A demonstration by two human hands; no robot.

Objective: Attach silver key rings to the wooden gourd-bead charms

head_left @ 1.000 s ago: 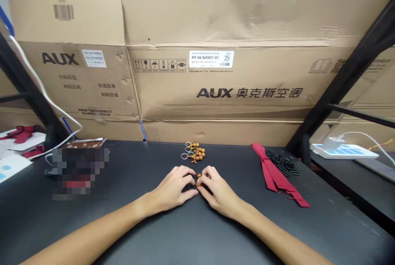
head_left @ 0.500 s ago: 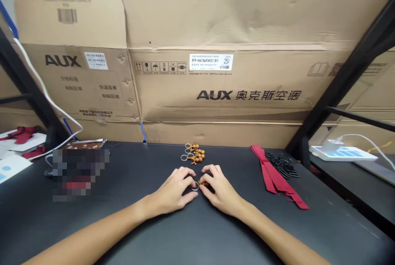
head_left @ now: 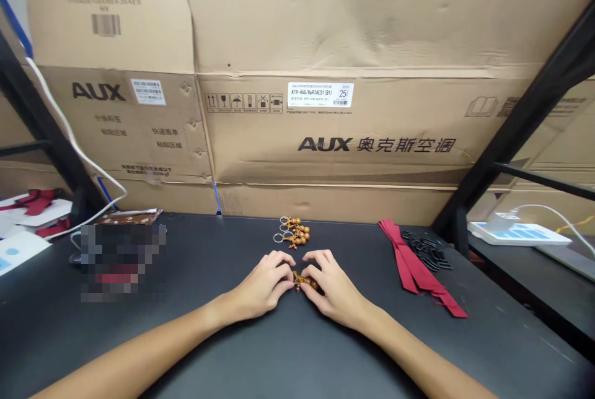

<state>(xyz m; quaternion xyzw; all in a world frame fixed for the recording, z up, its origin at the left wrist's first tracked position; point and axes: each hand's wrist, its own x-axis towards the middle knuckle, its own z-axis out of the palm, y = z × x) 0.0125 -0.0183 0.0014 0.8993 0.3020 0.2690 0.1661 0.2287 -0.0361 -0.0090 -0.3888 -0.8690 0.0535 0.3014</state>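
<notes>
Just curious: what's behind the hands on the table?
A pile of brown keyrings, then cardboard boxes. The left hand and right hand hide most of the charm they hold.

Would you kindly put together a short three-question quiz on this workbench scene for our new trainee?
1. True or false: the left hand and the right hand both pinch one gourd charm.
2. What lies just right of the red ribbons? A. black loops B. scissors C. a cup
3. Fill in: the pile of keyrings lies between the hands and the ____ boxes.

Key: 1 true; 2 A; 3 cardboard.
</notes>
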